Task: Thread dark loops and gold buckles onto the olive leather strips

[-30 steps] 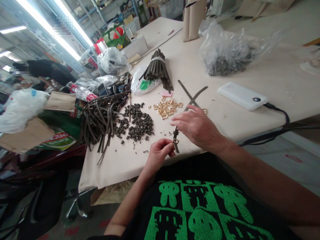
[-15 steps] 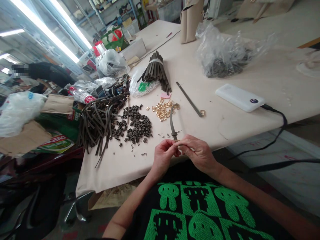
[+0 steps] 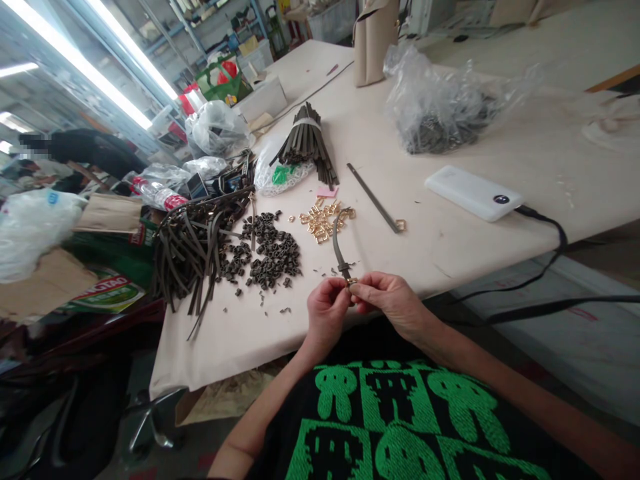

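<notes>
Close to the table's near edge, my left hand and my right hand meet, pinching the near end of a dark olive strap. A gold buckle shows between the fingertips at that end. Just beyond it, a small keeper loop sits around the strap. The strap's free end curves away toward a pile of gold buckles. Left of that pile lies a heap of dark keeper loops. Another strap lies to the right, a gold buckle at its near end.
A bundle of straps rests on a clear bag farther back. Loose straps hang over the left edge. On the right are a white power bank with a black cable and a plastic bag of dark pieces. A beige bag stands behind.
The gold buckle at the strap's near end now shows more clearly between my fingertips. My right fingers have shifted slightly, and the view has moved a little.
</notes>
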Available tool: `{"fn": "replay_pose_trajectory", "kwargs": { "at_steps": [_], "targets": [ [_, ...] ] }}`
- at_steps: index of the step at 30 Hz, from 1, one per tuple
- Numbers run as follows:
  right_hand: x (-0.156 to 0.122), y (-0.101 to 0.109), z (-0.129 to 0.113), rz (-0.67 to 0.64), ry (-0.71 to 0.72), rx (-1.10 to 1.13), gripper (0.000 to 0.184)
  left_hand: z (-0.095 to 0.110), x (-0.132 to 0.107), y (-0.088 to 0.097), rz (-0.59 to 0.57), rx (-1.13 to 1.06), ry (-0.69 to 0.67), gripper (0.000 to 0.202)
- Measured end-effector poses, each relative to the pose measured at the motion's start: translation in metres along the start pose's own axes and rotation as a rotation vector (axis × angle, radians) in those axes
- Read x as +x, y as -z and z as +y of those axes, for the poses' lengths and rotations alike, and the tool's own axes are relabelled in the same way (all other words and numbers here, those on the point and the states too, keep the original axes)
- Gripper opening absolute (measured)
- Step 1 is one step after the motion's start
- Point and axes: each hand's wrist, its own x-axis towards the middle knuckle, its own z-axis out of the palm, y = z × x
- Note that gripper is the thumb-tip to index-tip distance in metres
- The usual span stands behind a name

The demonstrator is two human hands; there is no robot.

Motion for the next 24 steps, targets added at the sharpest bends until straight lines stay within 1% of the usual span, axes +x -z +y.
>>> {"fn": "replay_pose_trajectory", "kwargs": {
  "at_steps": [3, 7, 10, 12, 15, 17, 21, 23, 24],
  "targets": [
    [-0.001, -0.002, 0.001, -0.005, -0.047, 0.03, 0.034, -0.005, 0.0, 0.002, 0.009, 0.07, -0.052, 0.007],
    [-0.001, -0.001, 0.005, -0.011, -0.076, 0.08, 0.039, -0.013, 0.0, 0.007, 0.006, 0.187, -0.118, 0.005],
    [-0.001, -0.001, 0.008, -0.015, -0.078, 0.11, 0.041, -0.017, -0.001, 0.011, -0.011, 0.267, -0.158, 0.006],
    [-0.001, -0.001, 0.011, -0.006, -0.061, 0.116, 0.041, -0.017, -0.002, 0.013, -0.025, 0.289, -0.155, 0.007],
    [-0.001, -0.004, 0.014, 0.037, 0.015, 0.084, 0.042, -0.015, -0.003, 0.013, -0.026, 0.268, -0.116, 0.007],
    [0.001, -0.006, 0.016, 0.067, 0.112, 0.033, 0.043, -0.01, -0.004, 0.011, -0.033, 0.207, -0.077, 0.008],
    [0.005, -0.007, 0.019, 0.128, 0.287, -0.043, 0.043, 0.003, -0.006, 0.003, -0.066, 0.041, 0.06, 0.014],
    [0.005, -0.005, 0.019, 0.127, 0.335, -0.056, 0.042, 0.007, -0.007, 0.0, -0.074, -0.022, 0.119, 0.019],
    [0.005, -0.005, 0.019, 0.101, 0.35, -0.054, 0.041, 0.008, -0.007, -0.001, -0.075, -0.045, 0.143, 0.02]
  ]
}}
